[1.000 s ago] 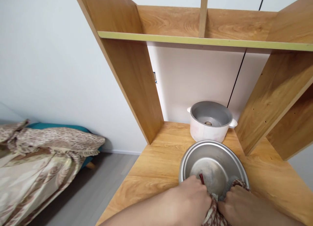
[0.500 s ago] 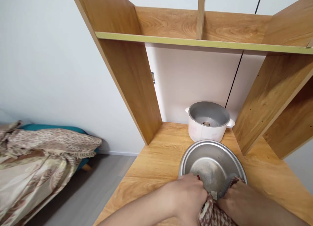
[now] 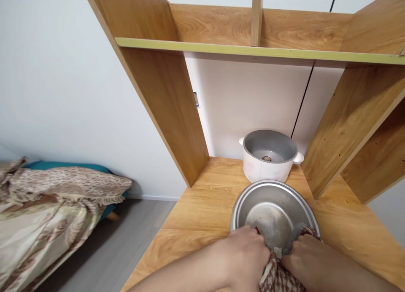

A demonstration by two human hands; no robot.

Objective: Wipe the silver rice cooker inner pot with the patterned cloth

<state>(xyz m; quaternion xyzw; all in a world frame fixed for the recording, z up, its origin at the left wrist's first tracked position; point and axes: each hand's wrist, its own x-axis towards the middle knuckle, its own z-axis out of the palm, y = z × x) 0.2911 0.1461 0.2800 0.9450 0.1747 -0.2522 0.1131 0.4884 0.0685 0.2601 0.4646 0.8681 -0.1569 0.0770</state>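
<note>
Lower right of the frame: two hands, one left hand and one right hand, one cloth, one basin, one pot with two handles, one tabletop. Top: one shelf, one divider. Lower left: one bed or couch.

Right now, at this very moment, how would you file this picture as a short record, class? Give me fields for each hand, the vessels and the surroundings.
Left hand: closed on the cloth, over the basin's near side
Right hand: closed on the same cloth, also over the near side
Basin: metal, round, on the desk
Pot: white, grey inside, lidless, two side handles, behind the basin
Above: wooden shelf with a yellowish front edge
Far left: patterned cover over something teal
</note>
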